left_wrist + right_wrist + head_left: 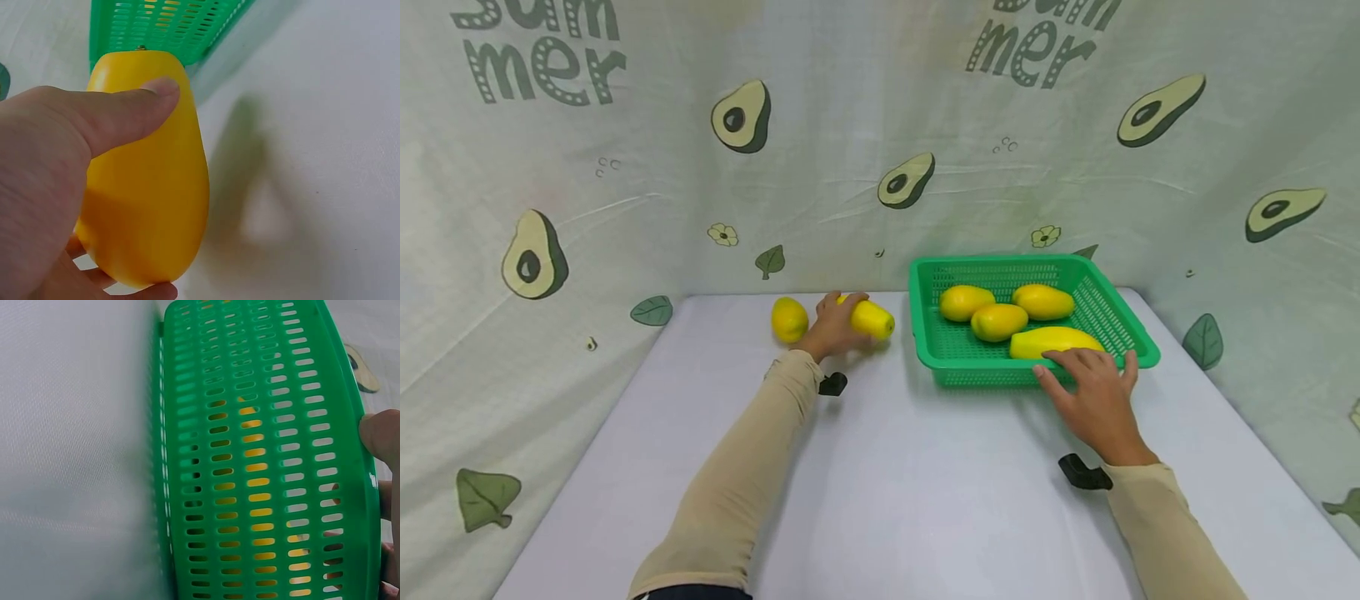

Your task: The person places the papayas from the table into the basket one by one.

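My left hand reaches to the back of the table and grips a smooth yellow oblong fruit. In the left wrist view my thumb lies across that fruit, with fingers curled under it. A second, rounder yellow fruit lies just left of that hand. A green slotted basket holds several more yellow fruits, the longest one at the front. My right hand holds the basket's front rim, fingers over the edge and thumb against the outer wall.
The white table top is walled on three sides by a pale cloth printed with avocados. The basket's corner stands close beyond the gripped fruit. Black wrist mounts show under both sleeves.
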The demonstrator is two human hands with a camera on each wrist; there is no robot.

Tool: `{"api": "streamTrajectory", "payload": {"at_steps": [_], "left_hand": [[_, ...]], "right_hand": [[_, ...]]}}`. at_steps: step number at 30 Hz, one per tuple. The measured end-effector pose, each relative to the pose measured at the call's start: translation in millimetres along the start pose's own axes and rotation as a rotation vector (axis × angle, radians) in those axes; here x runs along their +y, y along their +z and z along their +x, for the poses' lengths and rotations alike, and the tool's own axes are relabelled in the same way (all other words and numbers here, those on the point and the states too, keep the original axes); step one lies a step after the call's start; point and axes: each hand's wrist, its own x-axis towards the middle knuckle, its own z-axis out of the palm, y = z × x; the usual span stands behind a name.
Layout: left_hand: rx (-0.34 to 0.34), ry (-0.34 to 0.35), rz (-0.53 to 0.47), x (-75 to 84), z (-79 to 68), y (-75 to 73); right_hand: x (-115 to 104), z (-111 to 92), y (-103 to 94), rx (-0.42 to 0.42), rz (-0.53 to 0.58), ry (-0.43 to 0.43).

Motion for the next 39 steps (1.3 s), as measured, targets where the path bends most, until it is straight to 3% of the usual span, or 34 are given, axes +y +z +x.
{"api": "streamTrajectory", "payload": {"at_steps": [8,24,39], "left_hand": [[0.064,0.054,-0.041,2.8,-0.2,-6.9],[0.19,0.13,-0.219,7.2,-7.1,-12.8],[0.214,0.119,-0.352,7.1,-15.1,-17.1]], "right_hand": [[-0.3,-1.0,-0.5,0.015,0.006,0.003],[-1.3,1.5,-1.3,0.03,0.005,-0.002],[-2.5,-0.3,1.1,0.019,0.002,0.002]]}}
